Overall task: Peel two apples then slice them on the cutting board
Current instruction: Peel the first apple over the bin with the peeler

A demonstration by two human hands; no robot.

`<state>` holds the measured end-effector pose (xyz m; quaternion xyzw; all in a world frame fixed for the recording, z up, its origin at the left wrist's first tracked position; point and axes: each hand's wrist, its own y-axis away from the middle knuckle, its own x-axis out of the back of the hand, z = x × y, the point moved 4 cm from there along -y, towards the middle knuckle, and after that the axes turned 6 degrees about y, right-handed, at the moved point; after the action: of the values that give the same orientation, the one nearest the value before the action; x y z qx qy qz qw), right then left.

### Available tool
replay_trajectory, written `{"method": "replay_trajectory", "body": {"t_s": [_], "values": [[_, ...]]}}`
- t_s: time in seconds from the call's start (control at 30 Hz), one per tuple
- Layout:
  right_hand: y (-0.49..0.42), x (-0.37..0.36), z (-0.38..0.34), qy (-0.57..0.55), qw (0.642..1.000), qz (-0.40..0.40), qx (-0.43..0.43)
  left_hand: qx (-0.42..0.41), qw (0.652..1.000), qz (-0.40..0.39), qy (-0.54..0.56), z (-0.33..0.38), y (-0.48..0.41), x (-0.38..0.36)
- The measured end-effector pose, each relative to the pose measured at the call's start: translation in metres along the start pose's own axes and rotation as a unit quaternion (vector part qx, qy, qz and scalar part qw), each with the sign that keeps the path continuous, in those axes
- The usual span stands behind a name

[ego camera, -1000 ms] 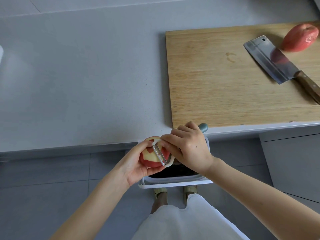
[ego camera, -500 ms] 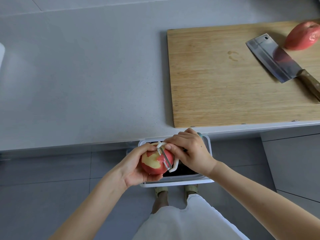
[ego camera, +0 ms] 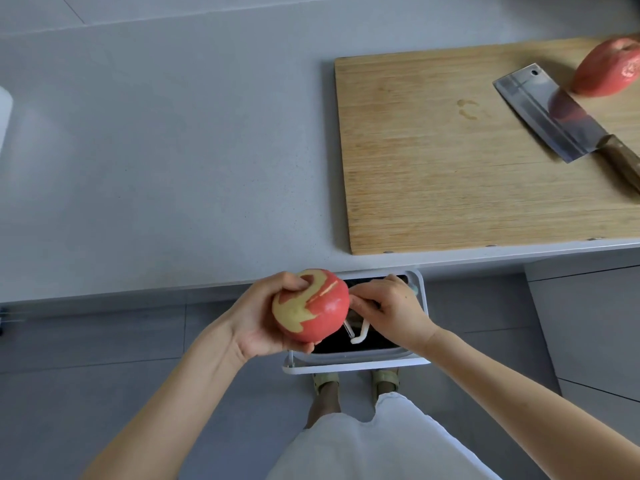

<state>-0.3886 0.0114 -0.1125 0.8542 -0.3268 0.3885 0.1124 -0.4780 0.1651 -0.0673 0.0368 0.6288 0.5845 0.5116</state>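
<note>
We are looking down on a pale grey table [ego camera: 156, 150] that is stretching wide across the view, with soft light gleaming off its left part. A lighter grey tiled surface [ego camera: 207, 8] is meeting its far edge. Below the front lip, grey floor tiles [ego camera: 104, 362] are showing, and grey cabinet fronts [ego camera: 588, 323] are standing at the right.

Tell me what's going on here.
A person is peeling a red apple over a white bin below the counter edge. The left hand grips the partly peeled apple; the right hand holds a white peeler at its right side. A second red apple and a cleaver lie on the wooden cutting board; nothing is sliced.
</note>
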Motion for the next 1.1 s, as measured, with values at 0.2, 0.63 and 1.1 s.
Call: {"method": "replay_trajectory", "body": {"t_s": [0.2,0.63,1.1], "values": [[0.008,0.022,0.005,-0.088,0.950,-0.104,-0.280,-0.043,0.990,0.108,-0.076,0.006,-0.005,0.017],[0.002,0.020,-0.009,-0.145,0.943,-0.127,-0.273,-0.048,0.984,0.167,-0.047,0.000,-0.013,0.021],[-0.015,0.021,-0.047,0.207,0.977,0.058,0.009,-0.092,0.977,0.169,-0.089,-0.008,-0.024,0.007]]}}
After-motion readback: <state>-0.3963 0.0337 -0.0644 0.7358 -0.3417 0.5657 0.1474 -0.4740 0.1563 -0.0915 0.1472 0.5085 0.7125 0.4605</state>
